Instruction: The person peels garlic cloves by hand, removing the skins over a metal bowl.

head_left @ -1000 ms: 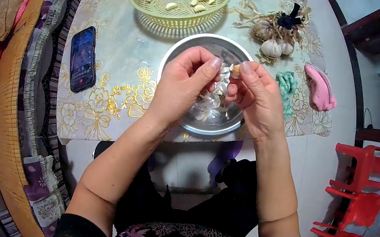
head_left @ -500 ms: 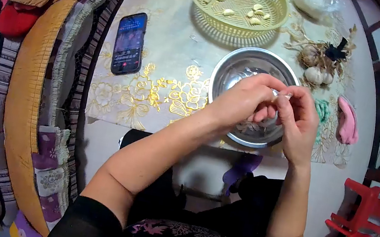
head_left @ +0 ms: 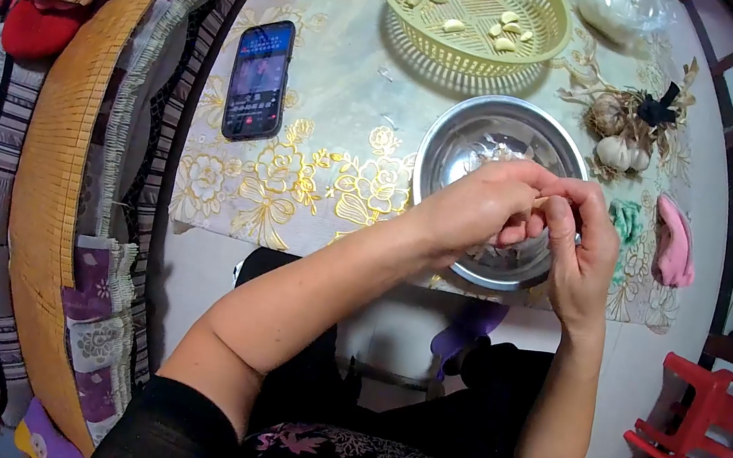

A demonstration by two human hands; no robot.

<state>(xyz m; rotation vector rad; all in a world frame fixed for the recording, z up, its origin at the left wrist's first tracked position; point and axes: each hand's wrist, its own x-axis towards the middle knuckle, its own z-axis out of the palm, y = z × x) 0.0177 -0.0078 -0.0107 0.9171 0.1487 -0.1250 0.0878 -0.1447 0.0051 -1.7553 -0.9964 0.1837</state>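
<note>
My left hand (head_left: pixel 494 202) and my right hand (head_left: pixel 585 238) meet above a steel bowl (head_left: pixel 435 148). Fingertips of both are pinched together on a small garlic clove (head_left: pixel 540 202), mostly hidden by the fingers. Pale papery skins (head_left: pixel 499 146) lie in the bowl beneath. Beyond the bowl stands a yellow-green plastic basket (head_left: pixel 466 55) holding several peeled cloves (head_left: pixel 505 44). Right of the bowl lies a bunch of whole garlic bulbs (head_left: pixel 613 153) with dry stalks and a black tie.
A phone (head_left: pixel 258 82) with a lit screen lies left on the flowered tablecloth (head_left: pixel 319 221). A clear plastic bag (head_left: pixel 621 9) is at the far right. Green netting (head_left: pixel 624 225) and a pink cloth item (head_left: pixel 674 242) lie to the right. Red plastic stools (head_left: pixel 706 417) stand on the floor.
The view has shifted slightly, so the table's things appear a little further right. Both hands stay together over the bowl, with less of the clove showing between the fingers.
</note>
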